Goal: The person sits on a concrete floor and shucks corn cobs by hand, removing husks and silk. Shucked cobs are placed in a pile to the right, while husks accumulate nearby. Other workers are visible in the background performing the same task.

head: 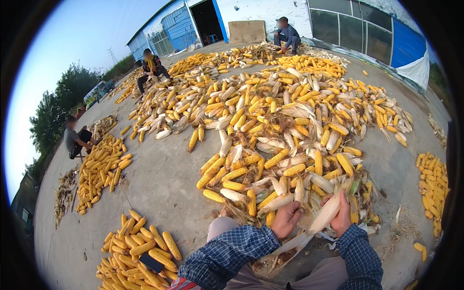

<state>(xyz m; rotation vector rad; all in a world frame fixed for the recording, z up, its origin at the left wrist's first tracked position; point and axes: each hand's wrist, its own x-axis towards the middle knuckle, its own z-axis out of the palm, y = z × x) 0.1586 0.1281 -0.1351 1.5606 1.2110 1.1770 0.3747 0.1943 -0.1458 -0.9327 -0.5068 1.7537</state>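
My right hand [341,214] grips a corn ear [326,214] still wrapped in pale, dry husk, its leafy end pointing up and away from me. To its left, my left hand [287,220] has its fingers pinched at a loose husk leaf [306,222] beside the ear; the fingertips are partly hidden. Peeled husk strips [291,244] hang from the ear's lower end between my forearms. Just beyond both hands spreads a large heap of corn ears [261,145], some bare yellow and others in husk.
A pile of bare ears [127,250] lies at my left with a dark phone [151,262] on it. Another bare pile [433,188] is at far right. Three people [288,34] sit or crouch by corn farther off. Behind stands a blue and white building [250,12].
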